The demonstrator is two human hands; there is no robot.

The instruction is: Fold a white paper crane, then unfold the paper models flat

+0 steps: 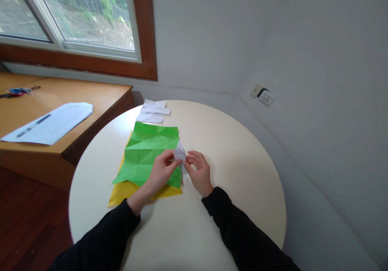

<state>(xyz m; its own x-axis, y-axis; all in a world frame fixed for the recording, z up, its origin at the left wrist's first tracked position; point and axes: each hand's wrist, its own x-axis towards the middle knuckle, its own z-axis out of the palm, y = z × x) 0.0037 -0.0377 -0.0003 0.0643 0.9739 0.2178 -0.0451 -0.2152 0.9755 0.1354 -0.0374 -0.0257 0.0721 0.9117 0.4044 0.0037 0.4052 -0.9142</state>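
A small folded piece of white paper [180, 151] is held up between my two hands, over the right edge of a creased green sheet. My left hand [163, 166] pinches its lower left side with thumb and fingers. From the right, my right hand [199, 171] grips the lower part of it between thumb and forefinger, the other fingers curled loosely. The green sheet [145, 151] lies under my left hand, with a grid of fold lines. Beneath that, a yellow sheet [121, 193] shows along the left and bottom edges.
White paper pieces [153, 110] lie at the far side of the round white table [236, 141]. On the wooden desk [100, 91] at left are a white sheet [60, 121], a black pen [33, 125] and scissors [21, 91]. A wall socket [267, 97] is at right.
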